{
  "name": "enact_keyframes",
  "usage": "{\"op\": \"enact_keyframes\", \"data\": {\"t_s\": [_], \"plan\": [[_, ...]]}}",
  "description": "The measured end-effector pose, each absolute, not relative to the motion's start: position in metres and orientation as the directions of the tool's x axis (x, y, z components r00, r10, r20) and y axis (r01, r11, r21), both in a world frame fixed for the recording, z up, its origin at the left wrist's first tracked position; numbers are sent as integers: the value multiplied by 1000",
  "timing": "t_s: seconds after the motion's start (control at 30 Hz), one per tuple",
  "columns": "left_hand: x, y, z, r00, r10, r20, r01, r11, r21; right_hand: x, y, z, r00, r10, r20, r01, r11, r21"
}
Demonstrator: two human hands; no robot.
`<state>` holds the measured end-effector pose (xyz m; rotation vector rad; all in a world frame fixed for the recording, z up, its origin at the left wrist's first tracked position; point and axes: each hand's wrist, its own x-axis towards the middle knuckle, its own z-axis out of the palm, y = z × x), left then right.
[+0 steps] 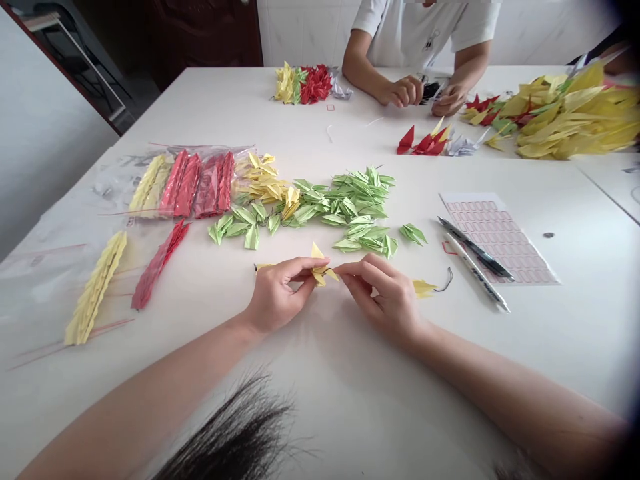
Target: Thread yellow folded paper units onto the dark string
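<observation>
A small folded yellow paper crane (320, 272) is pinched between the thumb and fingers of my left hand (281, 290). My right hand (384, 293) is closed in a pinch at the crane's right tip, where a short dark thread shows. Whether these fingertips grip paper or thread is hard to see. Behind my left hand a bit of another yellow folded piece (263, 266) peeks out. To the right of my right hand lies a yellow folded piece (425, 288) with a dark thread loop (447, 280). Just beyond both hands spreads a pile of green folded paper pieces (357, 203).
Yellow folded pieces (265, 179) adjoin the green pile. At left are a plastic bag (193, 183) of red and yellow bundles, a yellow strip (96, 288) and a red strip (160, 265). Pens (475, 250) lie on a label sheet (500, 227). Across the table (320, 373) sits a co-worker (425, 40).
</observation>
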<state>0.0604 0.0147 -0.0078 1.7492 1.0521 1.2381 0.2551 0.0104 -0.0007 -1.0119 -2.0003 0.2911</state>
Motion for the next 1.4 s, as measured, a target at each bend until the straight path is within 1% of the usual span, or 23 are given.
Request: {"op": "enact_keyframes", "data": {"t_s": [0.3,0.5,0.6,0.73,0.87,0.97,1.1,1.2,1.3,1.33,1.37,1.4], "plan": [[59,14,-9,205,930,306,198,-346,917,257,14,-4,-329,746,580,500,658,-563],[60,15,-10,202,918,341,194,-379,905,257,14,-1,-334,742,581,481,665,-572],[60,15,-10,189,916,353,194,-387,901,256,12,1,-321,730,603,494,673,-551],[60,16,-9,178,914,364,182,-394,901,254,9,0,-294,692,659,535,690,-487],[60,15,-9,194,902,386,188,-420,888,253,8,0,-305,692,654,546,690,-476],[60,15,-10,190,914,360,180,-392,902,253,7,2,-336,719,608,520,680,-517],[59,16,-10,161,950,266,154,-290,944,256,7,4,-359,739,570,478,670,-568],[60,17,-10,148,968,203,117,-221,968,260,8,5,-419,729,541,504,683,-529],[60,18,-8,144,972,187,113,-204,972,266,11,14,-507,744,435,592,668,-451],[60,18,-8,145,972,185,122,-203,972,268,11,20,-516,767,381,616,642,-457],[60,18,-7,147,972,183,131,-202,971,271,12,28,-513,797,320,630,602,-490],[60,18,-7,149,972,182,137,-202,970,274,13,36,-496,830,255,632,547,-549]]}}
